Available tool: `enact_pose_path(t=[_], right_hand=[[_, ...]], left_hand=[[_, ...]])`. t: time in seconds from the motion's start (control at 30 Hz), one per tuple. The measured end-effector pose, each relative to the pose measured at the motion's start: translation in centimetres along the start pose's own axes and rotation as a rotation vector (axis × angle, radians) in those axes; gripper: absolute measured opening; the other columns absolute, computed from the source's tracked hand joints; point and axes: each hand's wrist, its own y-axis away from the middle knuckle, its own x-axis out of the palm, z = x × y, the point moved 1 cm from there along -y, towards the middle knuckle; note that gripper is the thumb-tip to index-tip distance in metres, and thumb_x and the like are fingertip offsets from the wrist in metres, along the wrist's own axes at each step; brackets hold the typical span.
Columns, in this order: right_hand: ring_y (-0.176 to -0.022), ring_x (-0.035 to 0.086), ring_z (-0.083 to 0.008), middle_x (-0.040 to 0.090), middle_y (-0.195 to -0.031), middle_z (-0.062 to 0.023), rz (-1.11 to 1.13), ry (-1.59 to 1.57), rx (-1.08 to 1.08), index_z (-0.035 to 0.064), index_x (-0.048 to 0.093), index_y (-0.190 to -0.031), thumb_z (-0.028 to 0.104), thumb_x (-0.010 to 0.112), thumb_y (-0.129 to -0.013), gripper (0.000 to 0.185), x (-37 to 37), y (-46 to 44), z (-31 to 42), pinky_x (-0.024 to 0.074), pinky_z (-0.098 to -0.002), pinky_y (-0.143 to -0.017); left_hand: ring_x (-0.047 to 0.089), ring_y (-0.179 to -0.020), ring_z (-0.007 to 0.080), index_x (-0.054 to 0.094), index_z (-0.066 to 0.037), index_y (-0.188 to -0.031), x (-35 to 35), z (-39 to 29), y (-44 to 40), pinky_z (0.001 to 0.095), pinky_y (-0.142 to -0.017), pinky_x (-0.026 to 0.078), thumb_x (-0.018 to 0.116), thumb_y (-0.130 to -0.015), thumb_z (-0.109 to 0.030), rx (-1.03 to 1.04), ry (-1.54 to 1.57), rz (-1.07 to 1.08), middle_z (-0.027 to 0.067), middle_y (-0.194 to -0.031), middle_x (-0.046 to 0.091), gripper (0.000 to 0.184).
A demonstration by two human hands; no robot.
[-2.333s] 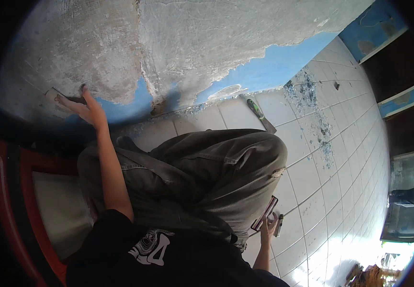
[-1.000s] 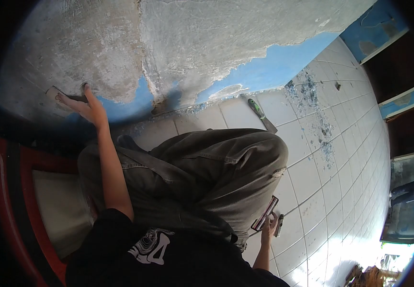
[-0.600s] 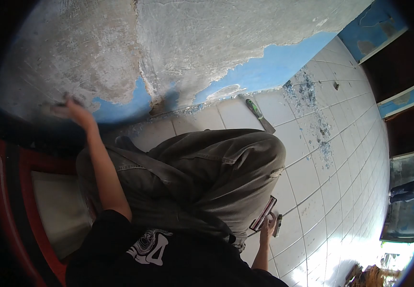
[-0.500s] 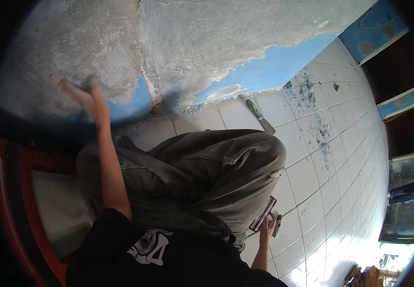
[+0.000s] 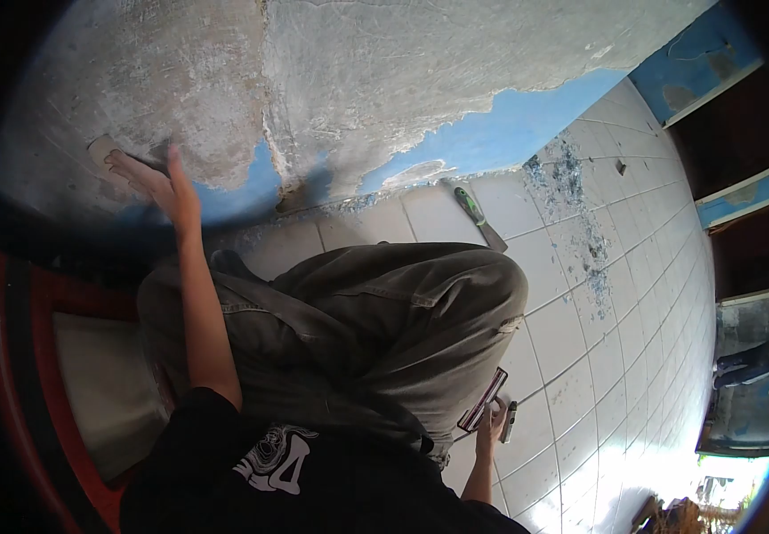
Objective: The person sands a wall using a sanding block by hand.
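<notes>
My left hand [image 5: 155, 182] lies against the bare grey part of the wall [image 5: 349, 71], thumb raised. Its fingers press a flat, pale pad [image 5: 100, 149] to the surface; one end sticks out past the fingertips, and a dark edge shows near the thumb. Low at my right side, my right hand [image 5: 490, 425] is curled at a long, narrow, dark-edged bar-shaped tool [image 5: 483, 399] near the floor. A small dark block [image 5: 509, 422] sits at the other side of that hand. Whether bar and block are one tool, I cannot tell.
A scraper [image 5: 479, 218] with a green-and-black handle lies on the tiled floor [image 5: 571, 374] before my knee. Blue paint flakes [image 5: 593, 254] are scattered beyond it. Blue paint [image 5: 455, 138] remains along the wall's base. A red-framed panel [image 5: 20, 356] stands left; another person [image 5: 753, 360] is far right.
My left hand and the pad, blurred before, now show sharply, with the fingers shifted slightly down the wall. The view has moved a little; my right hand keeps its place.
</notes>
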Motion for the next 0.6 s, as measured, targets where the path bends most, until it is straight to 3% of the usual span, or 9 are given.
enact_pose_path(t=[0.17, 0.23, 0.27, 0.37, 0.47, 0.53, 0.6], right_hand=[[-0.065, 0.044, -0.0145, 0.044, -0.077, -0.0057, 0.006, -0.066, 0.050, 0.0062, 0.049, -0.113, 0.027, 0.057, -0.082, 0.039, 0.1, -0.2, -0.1, 0.0388, -0.0289, -0.061], [-0.062, 0.044, -0.0137, 0.045, -0.074, -0.0053, 0.000, -0.098, 0.075, 0.0061, 0.052, -0.110, 0.028, 0.059, -0.080, 0.038, -0.1, -0.1, 0.3, 0.0388, -0.0281, -0.058], [-0.062, 0.044, -0.0137, 0.045, -0.074, -0.0053, 0.002, -0.099, 0.074, 0.0061, 0.052, -0.110, 0.028, 0.059, -0.080, 0.038, -0.1, -0.4, 0.1, 0.0388, -0.0281, -0.058], [-0.060, 0.044, -0.0129, 0.050, -0.073, -0.0069, -0.115, 0.067, 0.059, 0.0045, 0.056, -0.103, 0.028, 0.063, -0.078, 0.035, -1.1, -3.6, -1.4, 0.0388, -0.0277, -0.055], [-0.064, 0.044, -0.0117, 0.048, -0.073, -0.0034, -0.104, 0.034, 0.250, 0.0030, 0.059, -0.093, 0.029, 0.066, -0.073, 0.033, -2.3, -7.7, -0.5, 0.0372, -0.0294, -0.052], [-0.060, 0.043, -0.0128, 0.049, -0.071, -0.0022, 0.042, -0.203, 0.529, 0.0023, 0.058, -0.083, 0.026, 0.068, -0.069, 0.029, -2.9, -9.8, 3.4, 0.0368, -0.0304, -0.050], [-0.059, 0.042, -0.0129, 0.049, -0.070, -0.0020, 0.118, -0.140, 0.565, 0.0032, 0.058, -0.081, 0.027, 0.068, -0.068, 0.028, -2.3, -12.3, 3.7, 0.0364, -0.0300, -0.049]], left_hand=[[0.009, -0.131, 0.0363, 0.002, 0.006, -0.135, -1.0, 0.0, -1.0, 0.0421, -0.106, 0.011, 0.051, -0.084, -0.026, 0.004, 0.007, 0.021, 0.0263, -0.141, 0.007, 0.078], [0.018, -0.129, 0.0344, 0.003, 0.006, -0.135, -2.3, -1.1, -1.9, 0.0389, -0.105, 0.019, 0.050, -0.083, -0.024, -0.325, 0.349, -0.077, 0.0251, -0.141, 0.009, 0.077], [0.025, -0.126, 0.0333, 0.002, 0.006, -0.136, -2.1, 1.0, -2.1, 0.0360, -0.102, 0.025, 0.049, -0.083, -0.022, -0.331, 0.338, -0.125, 0.0248, -0.140, 0.011, 0.076], [0.026, -0.126, 0.0337, 0.001, 0.005, -0.136, -1.2, 6.2, -2.1, 0.0360, -0.101, 0.026, 0.050, -0.082, -0.024, -0.389, 0.303, -0.061, 0.0250, -0.141, 0.010, 0.078], [0.025, -0.127, 0.0333, 0.000, 0.005, -0.136, -1.5, 1.5, -1.5, 0.0358, -0.101, 0.026, 0.051, -0.081, -0.027, -0.328, 0.200, -0.139, 0.0250, -0.141, 0.009, 0.081], [0.024, -0.128, 0.0331, 0.000, 0.005, -0.136, -1.6, 1.0, -1.2, 0.0358, -0.101, 0.026, 0.051, -0.081, -0.029, -0.353, 0.248, -0.118, 0.0250, -0.141, 0.008, 0.082], [0.024, -0.128, 0.0330, 0.000, 0.005, -0.136, -1.6, 1.8, -1.2, 0.0357, -0.101, 0.026, 0.051, -0.081, -0.030, -0.374, 0.290, -0.106, 0.0250, -0.141, 0.008, 0.083]])
